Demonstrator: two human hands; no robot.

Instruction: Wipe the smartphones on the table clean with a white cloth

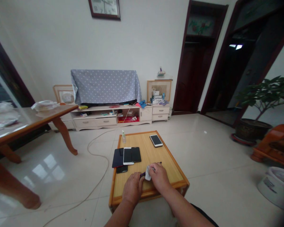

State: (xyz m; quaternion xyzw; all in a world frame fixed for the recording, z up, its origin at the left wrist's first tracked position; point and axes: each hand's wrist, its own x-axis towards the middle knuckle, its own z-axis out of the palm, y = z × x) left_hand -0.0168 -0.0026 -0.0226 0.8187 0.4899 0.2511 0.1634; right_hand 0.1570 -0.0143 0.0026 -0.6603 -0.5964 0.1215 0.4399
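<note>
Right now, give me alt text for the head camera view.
The left hand grips a dark object while the right hand holds a white tissue or cloth against it, over a wooden table. Dark-screened devices lie grouped at left, a bottle beyond them, a white-edged phone apart at right. Behind, a spotted cloth hangs above a white cabinet.

Yel.-tan tabletop (pixel 145 142), edged in orange-brn, w/ blk & wht phones (pixel 128 155).
The cloth (pixel 148 174) is seen as wht, the thin item (pixel 142 174) as dk, poss. purplish (blurred). Blk screens (pixel 156 140) are framed in wht on two phones. The draped cover (pixel 106 86) is coloured grey-blue & dotted in wht. Lt green is shown on the bottle top (pixel 123 133), dk red-brn on the door (pixel 194 69).
</note>
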